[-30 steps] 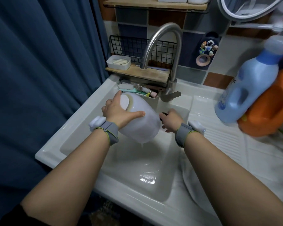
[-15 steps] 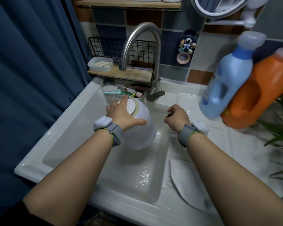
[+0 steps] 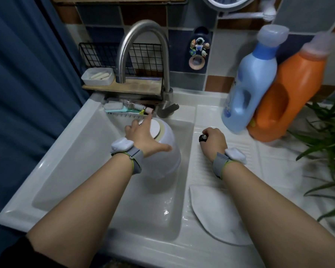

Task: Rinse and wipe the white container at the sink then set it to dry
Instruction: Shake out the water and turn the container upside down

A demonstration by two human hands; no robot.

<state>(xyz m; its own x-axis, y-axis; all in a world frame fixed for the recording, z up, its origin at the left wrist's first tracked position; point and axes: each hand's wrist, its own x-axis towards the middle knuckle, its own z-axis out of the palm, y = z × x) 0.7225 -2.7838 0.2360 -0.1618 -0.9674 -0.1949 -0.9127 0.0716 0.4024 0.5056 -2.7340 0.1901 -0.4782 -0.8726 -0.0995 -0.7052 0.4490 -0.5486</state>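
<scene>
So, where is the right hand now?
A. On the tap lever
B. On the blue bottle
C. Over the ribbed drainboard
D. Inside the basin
C: the right hand, closed on a small black thing, is above the drainboard, apart from the container.

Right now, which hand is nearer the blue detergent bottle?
Right. The right hand rests on the ribbed drainboard just left of the blue detergent bottle; the left hand grips the white container over the basin.

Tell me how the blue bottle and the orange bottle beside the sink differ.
The blue bottle is slimmer and leans against the orange bottle, which is wider. The blue bottle stands nearer the sink; the orange bottle sits behind it, towards the plant. Both have pale caps and moulded handles.
</scene>
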